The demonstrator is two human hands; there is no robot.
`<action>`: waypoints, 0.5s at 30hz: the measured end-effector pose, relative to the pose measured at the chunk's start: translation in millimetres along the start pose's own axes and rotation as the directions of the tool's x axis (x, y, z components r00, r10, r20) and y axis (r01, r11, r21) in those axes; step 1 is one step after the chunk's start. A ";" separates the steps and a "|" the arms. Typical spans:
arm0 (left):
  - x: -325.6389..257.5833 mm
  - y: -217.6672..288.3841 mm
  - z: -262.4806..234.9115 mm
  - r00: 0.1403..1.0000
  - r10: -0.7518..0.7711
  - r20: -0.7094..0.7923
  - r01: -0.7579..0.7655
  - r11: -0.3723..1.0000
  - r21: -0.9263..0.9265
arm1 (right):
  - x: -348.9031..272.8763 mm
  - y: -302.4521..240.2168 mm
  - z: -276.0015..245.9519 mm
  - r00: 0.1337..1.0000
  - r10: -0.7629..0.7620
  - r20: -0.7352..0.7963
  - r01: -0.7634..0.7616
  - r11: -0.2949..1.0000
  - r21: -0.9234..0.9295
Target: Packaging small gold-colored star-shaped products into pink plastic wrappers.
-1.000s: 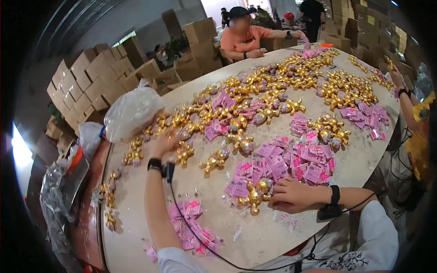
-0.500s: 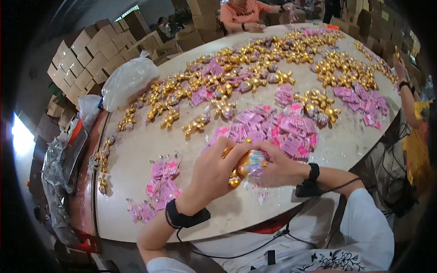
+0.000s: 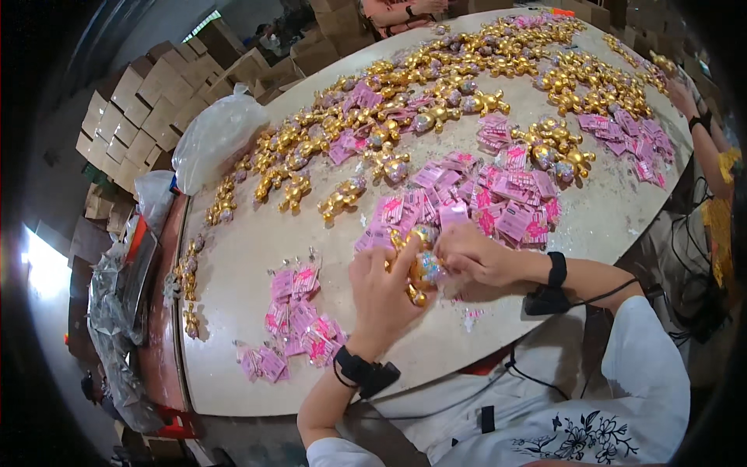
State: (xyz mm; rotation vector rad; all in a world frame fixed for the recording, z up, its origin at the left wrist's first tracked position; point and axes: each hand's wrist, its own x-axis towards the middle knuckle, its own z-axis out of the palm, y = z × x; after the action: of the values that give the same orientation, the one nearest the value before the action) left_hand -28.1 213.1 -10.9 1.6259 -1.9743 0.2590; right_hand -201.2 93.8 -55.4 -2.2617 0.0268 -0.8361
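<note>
My left hand [image 3: 379, 294] is wrapped round a shiny gold bear figurine [image 3: 417, 294] with a shimmering, multicoloured round part [image 3: 427, 267]. Close against its right side, my right hand [image 3: 476, 255] has its fingers bent and pressed together; whatever they pinch is hidden. Just beyond both hands spreads a heap of pink printed cards [image 3: 513, 219] in clear wrapping. A smaller group of pink cards [image 3: 299, 315], some with little metal clasps, lies left of my left wrist. One loose gold bear [image 3: 342, 198] rests farther off to the left.
Many gold bears [image 3: 436, 74] cover the far side of the table [image 3: 241, 300]. A clear plastic bag [image 3: 218, 136] sits at the left edge, with stacked cardboard boxes [image 3: 148, 101] behind. Another person's hand [image 3: 682, 95] works at the right, and another person's arm [image 3: 401, 12] shows at the far side.
The view has shifted slightly. My hands have lowered toward the table with the bear; my right hand has drawn from around it into a pinch at its side.
</note>
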 end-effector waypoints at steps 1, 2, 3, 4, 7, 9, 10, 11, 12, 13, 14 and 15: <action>-0.9 -2.5 1.6 1.000 0.006 -0.005 -0.006 1.000 0.001 | -0.9 -0.3 1.4 0.997 0.072 0.020 -0.073 0.994 0.082; -5.5 -4.2 2.5 1.000 0.011 0.014 -0.011 1.000 -0.017 | -0.3 -0.1 -0.3 0.995 0.078 0.059 -0.081 0.996 0.048; -10.0 -4.0 4.1 0.999 0.014 0.043 -0.012 0.999 -0.048 | -1.2 -1.0 -0.4 0.994 0.092 0.058 -0.094 0.994 0.047; -10.6 -5.0 6.2 0.998 0.011 0.055 -0.009 0.999 -0.040 | -1.6 -0.9 0.2 0.985 0.149 0.089 -0.153 0.987 0.043; -9.6 -9.1 6.8 0.992 0.077 0.095 -0.074 0.996 -0.040 | -3.6 0.1 1.8 0.972 0.221 0.079 -0.225 0.974 0.040; -9.7 -8.4 8.3 0.993 0.067 0.098 -0.062 0.997 -0.054 | -2.6 -0.3 -2.2 0.961 0.240 0.135 -0.244 0.970 0.014; -11.2 -7.9 8.9 0.994 0.057 0.097 -0.052 0.997 -0.058 | -0.9 -2.1 -3.2 0.960 0.244 0.140 -0.249 0.968 0.016; -13.3 -8.0 10.0 0.994 0.052 0.099 -0.047 0.997 -0.062 | 1.4 -4.6 -3.9 0.956 0.243 0.167 -0.248 0.969 0.010; -13.5 -9.5 11.4 0.997 0.047 0.054 -0.043 0.997 -0.072 | 4.0 -4.4 -4.7 0.952 0.237 0.193 -0.242 0.970 0.001; -13.7 -10.8 12.2 0.999 0.041 0.009 -0.041 0.996 -0.081 | 4.3 -3.1 -3.3 0.952 0.236 0.196 -0.241 0.970 0.001; -14.4 -12.4 11.3 0.999 0.038 0.007 -0.038 0.996 -0.080 | 3.8 -1.6 -0.7 0.958 0.217 0.189 -0.225 0.974 0.026; -15.1 -12.7 11.2 0.999 0.044 -0.001 -0.044 0.995 -0.084 | 1.2 -1.1 -0.6 0.963 0.204 0.177 -0.215 0.976 0.043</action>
State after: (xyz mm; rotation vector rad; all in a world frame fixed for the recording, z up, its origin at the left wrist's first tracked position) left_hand -17.8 217.2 -30.8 1.5307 -1.9964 0.1894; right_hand -200.8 94.0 -53.7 -2.2182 0.1560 -0.5223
